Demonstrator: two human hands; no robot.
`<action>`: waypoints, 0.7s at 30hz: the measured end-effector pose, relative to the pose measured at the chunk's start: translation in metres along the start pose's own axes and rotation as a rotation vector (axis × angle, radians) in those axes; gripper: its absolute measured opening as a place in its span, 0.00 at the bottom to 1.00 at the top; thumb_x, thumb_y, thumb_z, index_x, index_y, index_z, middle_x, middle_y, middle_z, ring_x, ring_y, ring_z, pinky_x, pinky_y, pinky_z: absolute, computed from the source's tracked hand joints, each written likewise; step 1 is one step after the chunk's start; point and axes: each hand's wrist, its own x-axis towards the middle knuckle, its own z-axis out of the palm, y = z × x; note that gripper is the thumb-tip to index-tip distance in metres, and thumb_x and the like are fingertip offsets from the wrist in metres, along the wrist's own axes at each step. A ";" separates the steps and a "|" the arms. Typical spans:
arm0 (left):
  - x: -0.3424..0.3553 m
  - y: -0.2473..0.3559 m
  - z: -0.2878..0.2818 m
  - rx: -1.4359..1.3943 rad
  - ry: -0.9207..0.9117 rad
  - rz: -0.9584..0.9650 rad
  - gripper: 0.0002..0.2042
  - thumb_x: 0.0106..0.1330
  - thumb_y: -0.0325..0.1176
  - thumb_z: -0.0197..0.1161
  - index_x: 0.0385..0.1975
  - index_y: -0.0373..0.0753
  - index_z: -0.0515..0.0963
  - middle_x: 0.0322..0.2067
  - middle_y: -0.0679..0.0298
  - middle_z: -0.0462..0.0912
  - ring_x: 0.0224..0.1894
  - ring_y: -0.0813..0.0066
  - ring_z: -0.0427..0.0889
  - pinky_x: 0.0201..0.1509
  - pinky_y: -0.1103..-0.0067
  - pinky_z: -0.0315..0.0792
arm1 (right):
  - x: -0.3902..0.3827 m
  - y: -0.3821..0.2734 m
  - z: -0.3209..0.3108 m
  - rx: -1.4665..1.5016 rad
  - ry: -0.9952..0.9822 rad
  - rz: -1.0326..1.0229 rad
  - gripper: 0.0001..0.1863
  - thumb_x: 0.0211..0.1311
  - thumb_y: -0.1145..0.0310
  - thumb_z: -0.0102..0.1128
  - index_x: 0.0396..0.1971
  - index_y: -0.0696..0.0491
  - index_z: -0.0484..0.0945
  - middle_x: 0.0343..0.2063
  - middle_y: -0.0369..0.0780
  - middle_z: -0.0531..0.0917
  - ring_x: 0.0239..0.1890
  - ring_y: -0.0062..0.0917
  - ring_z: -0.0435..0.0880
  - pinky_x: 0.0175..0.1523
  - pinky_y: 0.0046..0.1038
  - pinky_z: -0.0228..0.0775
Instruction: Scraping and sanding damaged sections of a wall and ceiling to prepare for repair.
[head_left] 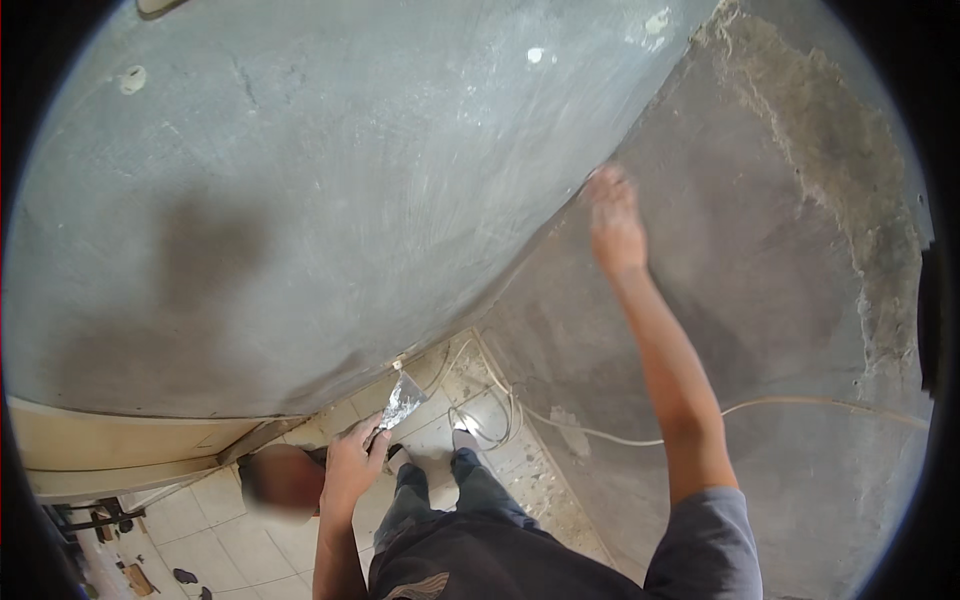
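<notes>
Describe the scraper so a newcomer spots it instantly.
Start at the large grey wall, then drop to the pale tiled floor below it. Over that, the left hand grips the scraper by its handle. Its flared blade, blotched with white, sets it apart from the thin pale cable looped nearby.

A: Which details are unclear?
B: Right hand: blurred; individual fingers indistinct.
A: And the left hand?
B: Conceals most of the handle of the scraper. Reddish object left of this hand: blurred, kind indeterminate.
</notes>
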 end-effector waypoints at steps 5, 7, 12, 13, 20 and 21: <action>-0.014 -0.012 -0.022 0.021 0.070 -0.005 0.15 0.65 0.32 0.62 0.49 0.34 0.80 0.40 0.48 0.85 0.40 0.52 0.85 0.45 0.69 0.77 | -0.116 -0.140 0.074 0.718 -0.660 -0.222 0.27 0.70 0.63 0.42 0.65 0.57 0.68 0.72 0.45 0.60 0.74 0.39 0.56 0.75 0.44 0.48; -0.020 -0.018 -0.027 -0.026 0.138 -0.030 0.14 0.65 0.31 0.61 0.48 0.33 0.80 0.37 0.48 0.85 0.37 0.55 0.86 0.43 0.70 0.76 | -0.163 -0.157 0.056 0.773 -0.614 -0.348 0.21 0.70 0.63 0.44 0.56 0.56 0.77 0.60 0.50 0.76 0.64 0.43 0.71 0.67 0.46 0.63; -0.001 -0.023 -0.017 -0.241 0.041 -0.124 0.08 0.68 0.31 0.59 0.40 0.32 0.79 0.26 0.63 0.81 0.25 0.79 0.77 0.32 0.81 0.72 | -0.244 -0.209 0.003 1.623 -0.493 0.502 0.24 0.74 0.51 0.47 0.45 0.59 0.79 0.29 0.53 0.84 0.33 0.44 0.85 0.40 0.42 0.74; 0.007 -0.016 -0.008 -0.327 -0.013 -0.165 0.08 0.69 0.31 0.58 0.39 0.33 0.78 0.26 0.65 0.80 0.26 0.81 0.76 0.32 0.82 0.70 | -0.249 -0.216 -0.015 1.727 -0.539 0.636 0.25 0.74 0.49 0.48 0.45 0.59 0.79 0.29 0.50 0.84 0.31 0.40 0.85 0.38 0.39 0.74; 0.059 0.047 0.079 -1.002 -0.277 -0.238 0.08 0.73 0.32 0.55 0.44 0.35 0.75 0.41 0.64 0.82 0.40 0.83 0.78 0.43 0.82 0.72 | -0.246 -0.194 -0.116 2.254 -0.565 0.941 0.25 0.75 0.50 0.47 0.43 0.59 0.80 0.25 0.38 0.80 0.23 0.21 0.75 0.31 0.27 0.70; 0.065 0.057 0.089 -1.017 -0.345 -0.162 0.08 0.73 0.31 0.55 0.45 0.34 0.75 0.43 0.64 0.82 0.41 0.83 0.78 0.46 0.82 0.71 | -0.249 -0.188 -0.115 2.254 -0.551 0.968 0.25 0.75 0.50 0.47 0.43 0.59 0.80 0.25 0.38 0.80 0.23 0.21 0.75 0.31 0.27 0.70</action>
